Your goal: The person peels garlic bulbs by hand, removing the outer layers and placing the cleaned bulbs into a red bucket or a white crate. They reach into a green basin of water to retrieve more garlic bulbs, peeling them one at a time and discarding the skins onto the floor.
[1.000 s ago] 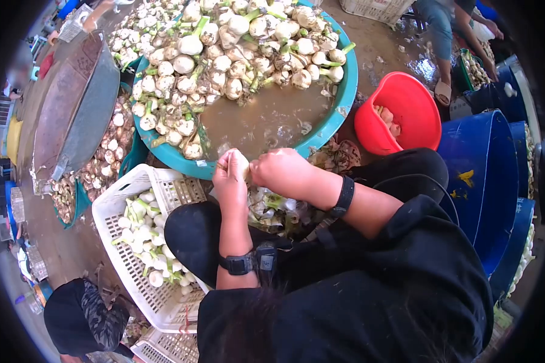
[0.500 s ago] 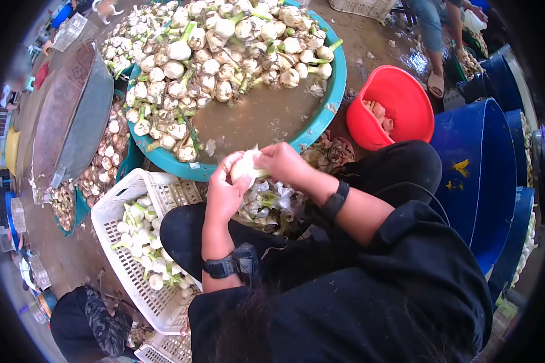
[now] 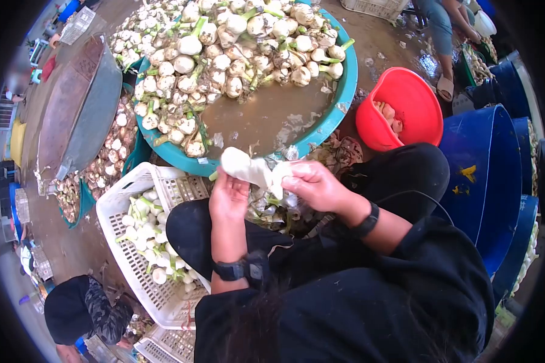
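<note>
A white garlic bulb [image 3: 235,162] rests in my left hand [image 3: 229,198], whose fingers curl up behind it. My right hand [image 3: 321,187] pinches a strip of pale garlic skin [image 3: 277,176], which stretches from the bulb toward the right. Both hands are just before the near rim of a teal tub [image 3: 191,164]. Inside that tub, muddy garlic bulbs [image 3: 230,60] are heaped over brown water [image 3: 254,121]. Below my hands, a pile of shed skins [image 3: 269,209] lies between my legs. Clean, trimmed bulbs [image 3: 154,236] fill part of a white plastic crate [image 3: 118,209] on my left.
A red bucket [image 3: 427,121] with something pinkish inside stands right of the tub. Blue barrels [image 3: 484,187] line the right side. A metal wheelbarrow [image 3: 85,109] is at left. Other people are near, one at lower left [image 3: 82,314], another at upper right [image 3: 439,30].
My right hand has moved right and slightly down, drawing skin away from the bulb. The bulb now shows more openly in my left hand. The view has shifted slightly.
</note>
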Available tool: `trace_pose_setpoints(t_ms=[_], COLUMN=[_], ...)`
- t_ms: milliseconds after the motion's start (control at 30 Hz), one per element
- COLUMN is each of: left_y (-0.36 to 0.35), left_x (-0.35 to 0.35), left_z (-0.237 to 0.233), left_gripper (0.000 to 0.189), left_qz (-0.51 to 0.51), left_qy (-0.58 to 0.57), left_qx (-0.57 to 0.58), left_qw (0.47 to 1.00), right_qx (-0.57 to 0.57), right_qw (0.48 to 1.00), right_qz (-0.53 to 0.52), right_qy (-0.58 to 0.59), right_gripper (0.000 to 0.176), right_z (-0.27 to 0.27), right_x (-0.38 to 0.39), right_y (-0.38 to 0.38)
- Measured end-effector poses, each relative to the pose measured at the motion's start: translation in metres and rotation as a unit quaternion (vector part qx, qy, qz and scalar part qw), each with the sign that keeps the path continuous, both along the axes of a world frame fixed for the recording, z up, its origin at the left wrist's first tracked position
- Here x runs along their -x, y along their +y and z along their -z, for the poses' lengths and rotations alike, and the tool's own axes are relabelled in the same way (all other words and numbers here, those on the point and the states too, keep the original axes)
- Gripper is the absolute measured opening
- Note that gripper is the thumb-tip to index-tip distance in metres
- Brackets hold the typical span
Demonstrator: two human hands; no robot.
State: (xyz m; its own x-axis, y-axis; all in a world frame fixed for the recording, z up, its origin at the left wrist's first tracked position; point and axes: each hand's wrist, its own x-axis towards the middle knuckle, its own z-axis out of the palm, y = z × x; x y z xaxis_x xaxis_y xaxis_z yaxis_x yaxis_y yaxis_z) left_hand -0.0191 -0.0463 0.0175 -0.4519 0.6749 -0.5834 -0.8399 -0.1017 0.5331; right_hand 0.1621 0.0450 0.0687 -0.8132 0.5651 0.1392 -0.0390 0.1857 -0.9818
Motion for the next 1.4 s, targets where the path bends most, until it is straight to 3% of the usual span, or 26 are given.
trace_pose_setpoints(t_ms=[67, 133, 200, 233, 300, 333, 367, 400, 467, 533, 600, 633, 700, 733, 833, 867, 900, 967, 1000, 1067, 1133, 1167, 1233, 1300, 1367, 1400], left_y=[-0.006, -0.010, -0.011, -0.010, -0.007, -0.006, -0.005, -0.005, 0.004, 0.002, -0.053, -0.076, -0.088, -0.084, -0.067, -0.052, -0.038, -0.009, -0.003, 0.015, 0.019, 0.021, 0.028, 0.046, 0.056, 0.061], left_x=[0.015, 0.018, 0.018, 0.018, 0.016, 0.014, 0.012, 0.008, -0.005, -0.008, 0.049, 0.066, 0.073, 0.073, 0.066, 0.058, 0.051, 0.031, 0.026, 0.011, 0.005, 0.000, -0.012, -0.028, -0.036, -0.039], left_z=[0.006, 0.004, 0.005, 0.003, -0.002, -0.005, -0.007, -0.012, -0.027, -0.048, -0.032, -0.047, -0.078, -0.088, -0.070, -0.066, -0.059, -0.055, -0.046, -0.036, -0.019, -0.014, -0.005, -0.003, 0.007, -0.007], left_gripper=[0.023, 0.026, 0.028, 0.028, 0.025, 0.023, 0.022, 0.022, 0.023, 0.024, 0.027, 0.042, 0.054, 0.047, 0.028, 0.025, 0.024, 0.020, 0.018, 0.016, 0.014, 0.013, 0.028, 0.042, 0.049, 0.049], left_qz=[-0.029, -0.008, -0.005, -0.004, -0.037, -0.056, -0.045, -0.041, -0.041, -0.150, -0.212, -0.255, -0.368, -0.399, -0.254, -0.227, -0.223, -0.200, -0.168, -0.159, -0.117, -0.101, -0.021, 0.040, 0.032, -0.013], left_qy=[-0.095, -0.143, -0.078, -0.076, -0.052, -0.041, -0.024, -0.026, 0.039, 0.043, 0.011, -0.026, 0.084, 0.096, 0.103, 0.114, 0.133, 0.128, 0.123, 0.114, 0.134, 0.159, 0.179, 0.196, 0.183, 0.194], left_qx=[0.001, -0.013, -0.069, -0.071, -0.006, 0.028, 0.022, 0.025, 0.064, 0.047, -0.193, -0.224, -0.221, -0.160, -0.161, -0.132, -0.080, -0.005, -0.004, 0.076, 0.101, 0.126, 0.164, 0.187, 0.120, 0.083], left_qw=[0.995, 0.990, 0.995, 0.995, 0.998, 0.997, 0.998, 0.999, 0.996, 0.987, 0.958, 0.940, 0.899, 0.898, 0.948, 0.958, 0.962, 0.971, 0.978, 0.978, 0.979, 0.974, 0.970, 0.962, 0.975, 0.977], right_qx=[0.212, 0.360, 0.364, 0.299, 0.105, -0.029, -0.234, -0.276, -0.240, -0.054, -0.106, -0.116, -0.151, -0.282, -0.599, -0.672, -0.674, -0.767, -0.769, -0.663, -0.495, -0.495, -0.172, 0.042, 0.310, 0.315], right_qw=[0.974, 0.889, 0.884, 0.946, 0.970, 0.974, 0.938, 0.918, 0.947, 0.945, 0.962, 0.968, 0.934, 0.883, 0.700, 0.629, 0.629, 0.473, 0.472, 0.521, 0.667, 0.667, 0.849, 0.937, 0.925, 0.926], right_qz=[0.044, 0.164, 0.196, 0.109, -0.061, -0.096, -0.048, 0.013, 0.036, -0.154, -0.051, 0.049, 0.162, 0.195, 0.137, 0.091, 0.092, 0.003, 0.000, -0.184, -0.136, -0.138, 0.066, 0.162, 0.158, 0.143], right_qy=[0.065, 0.231, 0.220, 0.065, -0.208, -0.202, -0.251, -0.286, -0.209, -0.284, -0.246, -0.216, -0.282, -0.321, -0.364, -0.380, -0.378, -0.433, -0.431, -0.505, -0.540, -0.540, -0.495, -0.307, -0.152, -0.149], right_gripper=[0.017, 0.018, 0.021, 0.022, 0.027, 0.033, 0.049, 0.067, 0.069, 0.060, 0.052, 0.048, 0.035, 0.026, 0.026, 0.028, 0.028, 0.026, 0.026, 0.025, 0.028, 0.028, 0.039, 0.049, 0.051, 0.040], right_z=[-0.005, -0.019, -0.032, -0.024, -0.024, -0.031, -0.024, -0.021, 0.003, 0.015, 0.048, 0.060, 0.053, 0.063, 0.090, 0.101, 0.104, 0.109, 0.108, 0.108, 0.136, 0.144, 0.129, 0.111, 0.068, 0.048], right_x=[-0.012, -0.007, -0.004, -0.006, -0.005, 0.003, 0.010, 0.021, 0.045, 0.063, 0.071, 0.077, 0.093, 0.105, 0.132, 0.136, 0.143, 0.152, 0.148, 0.114, 0.093, 0.091, 0.081, 0.086, 0.090, 0.088], right_y=[0.002, 0.015, 0.026, 0.032, 0.034, 0.027, 0.014, 0.002, -0.008, 0.006, 0.027, 0.047, 0.096, 0.122, 0.190, 0.203, 0.205, 0.205, 0.202, 0.192, 0.189, 0.185, 0.158, 0.121, 0.074, 0.061])
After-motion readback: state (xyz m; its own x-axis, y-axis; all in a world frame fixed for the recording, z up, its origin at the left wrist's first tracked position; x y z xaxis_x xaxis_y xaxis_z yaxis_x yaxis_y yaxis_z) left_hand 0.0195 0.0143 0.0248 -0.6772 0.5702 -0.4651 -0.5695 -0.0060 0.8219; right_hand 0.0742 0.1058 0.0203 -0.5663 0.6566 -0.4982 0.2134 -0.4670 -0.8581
